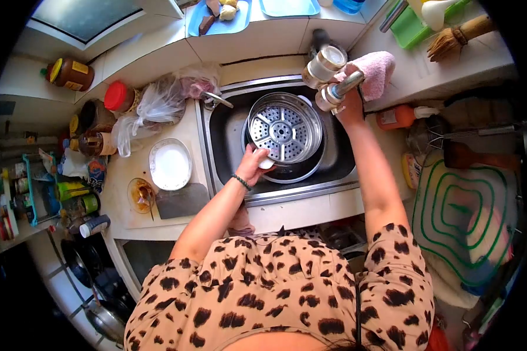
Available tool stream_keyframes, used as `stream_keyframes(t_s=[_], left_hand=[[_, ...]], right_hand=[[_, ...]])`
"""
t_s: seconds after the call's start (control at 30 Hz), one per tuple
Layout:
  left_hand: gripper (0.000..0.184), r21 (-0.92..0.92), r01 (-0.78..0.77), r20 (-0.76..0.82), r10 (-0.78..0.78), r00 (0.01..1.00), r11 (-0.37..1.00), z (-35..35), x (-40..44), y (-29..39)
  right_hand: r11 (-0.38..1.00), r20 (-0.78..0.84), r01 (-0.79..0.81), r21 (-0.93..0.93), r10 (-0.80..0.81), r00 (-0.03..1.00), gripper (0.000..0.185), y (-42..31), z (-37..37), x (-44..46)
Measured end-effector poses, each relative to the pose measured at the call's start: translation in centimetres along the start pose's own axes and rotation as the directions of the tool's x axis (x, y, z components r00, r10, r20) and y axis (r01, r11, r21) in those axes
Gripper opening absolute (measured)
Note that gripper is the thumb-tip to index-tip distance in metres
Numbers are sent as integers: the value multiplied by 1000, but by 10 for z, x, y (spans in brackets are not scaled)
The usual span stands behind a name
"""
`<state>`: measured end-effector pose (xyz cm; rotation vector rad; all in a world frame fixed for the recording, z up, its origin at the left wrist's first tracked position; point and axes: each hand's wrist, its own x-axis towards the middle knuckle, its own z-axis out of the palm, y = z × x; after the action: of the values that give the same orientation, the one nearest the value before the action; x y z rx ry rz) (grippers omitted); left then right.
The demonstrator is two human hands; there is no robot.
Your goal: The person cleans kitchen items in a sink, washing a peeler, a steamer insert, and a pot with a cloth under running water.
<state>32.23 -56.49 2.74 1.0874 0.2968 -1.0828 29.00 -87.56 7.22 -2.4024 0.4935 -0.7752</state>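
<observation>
A metal steamer basket with a perforated bottom is over the sink, above another round metal pot that it partly covers. My left hand is closed on the white handle at the basket's near-left side. On the far right of the sink, my right hand reaches up beside the faucet. Its fingers are hidden behind the faucet, so their grip does not show. Just beyond that hand, a pink cloth hangs near the faucet.
Left of the sink are a white bowl, a small glass dish with a utensil, and a clear plastic bag. To the right lie an orange bottle and a green-lined mat. A blue tray holds food pieces behind.
</observation>
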Motion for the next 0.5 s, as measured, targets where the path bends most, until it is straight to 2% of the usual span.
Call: stream_keyframes(t_s=[0.03,0.07,0.1,0.13,0.17,0.2,0.23,0.27,0.3,0.33,0.37,0.4,0.47,0.5], left_hand=[[51,145,-19,-34,24,999,989,0,-1,4],[52,376,-156,-70,196,978,913,-5,0,0],[54,653,-335,23,425,905,679,-15,2,-4],[57,833,-434,178,578,796,342,-11,-12,3],[65,888,-373,168,567,807,268,10,-39,21],[80,915,-370,234,532,814,164,8,-45,22],[82,905,-424,357,574,737,-19,2,-47,19],[83,865,-458,482,591,647,-205,-3,-48,19],[83,866,-457,481,595,644,-205,-7,-47,19],[79,838,-415,544,587,599,-354,-10,-47,19],[74,791,-360,607,567,557,-494,-12,-47,20],[74,792,-357,606,571,554,-494,-16,-43,20],[79,735,-313,671,581,461,-602,-21,-35,20],[72,721,-313,687,578,441,-618,-23,-32,19]], right_hand=[[998,14,-30,-53,31,999,31,-3,-2,-4],[993,29,-59,-106,62,998,32,-5,-3,-7],[986,7,-91,-142,93,996,25,-8,-3,-21],[974,6,-206,-94,208,978,18,2,5,-44],[946,8,-320,-50,321,947,14,13,13,-68],[938,36,-332,-96,337,941,11,4,12,-85],[956,14,-270,-113,274,962,11,6,19,-103],[951,85,-276,-136,289,954,11,-1,20,-115],[913,155,-407,-21,405,901,11,-7,22,-123],[842,242,-533,82,502,830,11,-8,26,-130],[844,245,-530,82,498,832,11,-8,29,-133],[878,234,-470,93,440,867,11,-7,32,-134],[907,222,-408,102,379,899,12,-7,33,-136],[920,214,-386,67,365,906,16,-5,35,-134]])
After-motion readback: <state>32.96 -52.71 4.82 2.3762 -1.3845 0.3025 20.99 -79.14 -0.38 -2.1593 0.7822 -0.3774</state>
